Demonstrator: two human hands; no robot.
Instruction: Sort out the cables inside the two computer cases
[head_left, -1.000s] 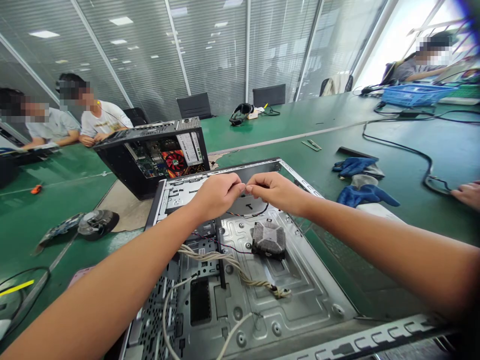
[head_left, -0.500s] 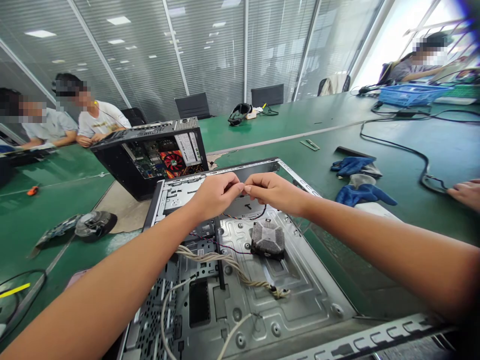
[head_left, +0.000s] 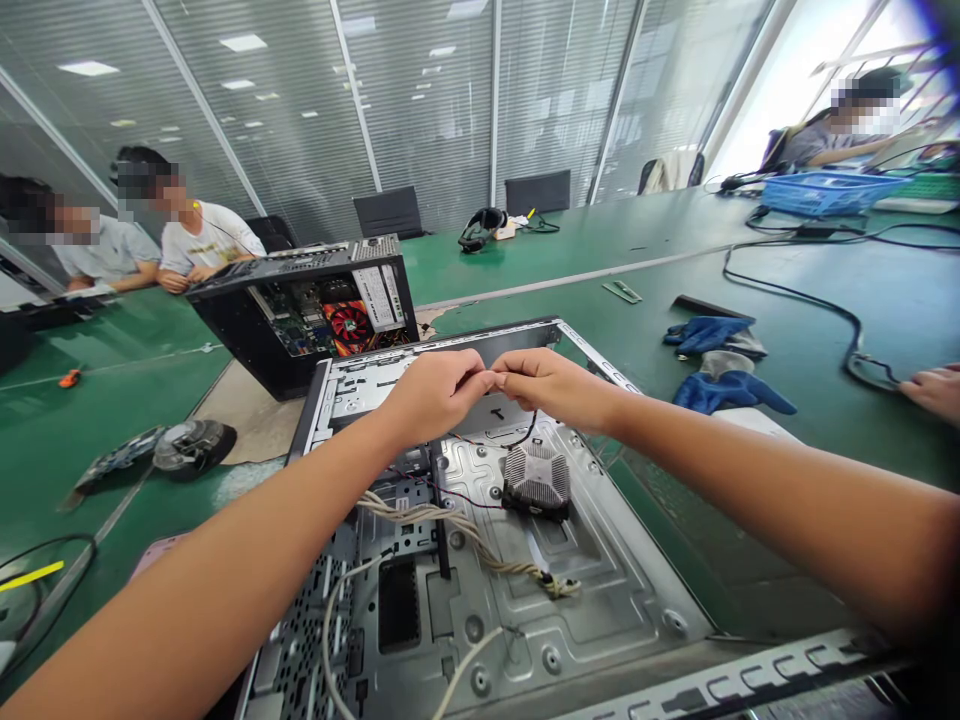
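Observation:
My left hand (head_left: 439, 395) and my right hand (head_left: 551, 388) meet at the fingertips above the far part of an open metal computer case (head_left: 600, 560). Both are pinched closed, and what lies between the fingers is too small to make out. A thin dark cable (head_left: 531, 432) hangs just below my right hand. Inside the case a finned heatsink (head_left: 537, 478) rests on the metal floor, beside a twisted beige cable bundle (head_left: 480, 545).
A second computer tower (head_left: 300, 310) stands behind on the left. Blue-grey gloves (head_left: 731, 385) and a person's hand (head_left: 934, 390) are at the right. A fan with a bracket (head_left: 193, 450) lies left. People sit farther back.
The view has shifted slightly. My hands remain pinched together over the case, and the thin dark cable below my right hand has moved a little.

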